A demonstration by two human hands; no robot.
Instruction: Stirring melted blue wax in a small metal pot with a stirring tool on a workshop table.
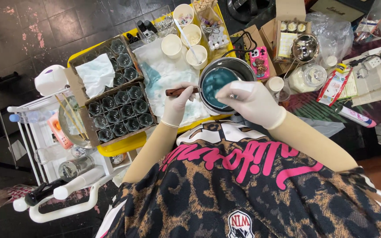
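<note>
A small metal pot (239,66) with teal liquid inside sits at the front edge of a yellow tray (124,143). My left hand (178,103), in a white glove, grips the pot's brown wooden handle (176,91). My right hand (250,100), also gloved, hovers over the pot's near rim with fingers pinched together; something small may be between them, but I cannot make it out. White paper stained teal (166,75) lies under the pot.
Cardboard boxes of several small glass jars (122,112) fill the tray's left. White cups (186,37) stand at its back. A phone in a pink case (259,61), a glass jar (308,78) and a metal bowl (305,47) lie right. A white trolley (45,132) stands left.
</note>
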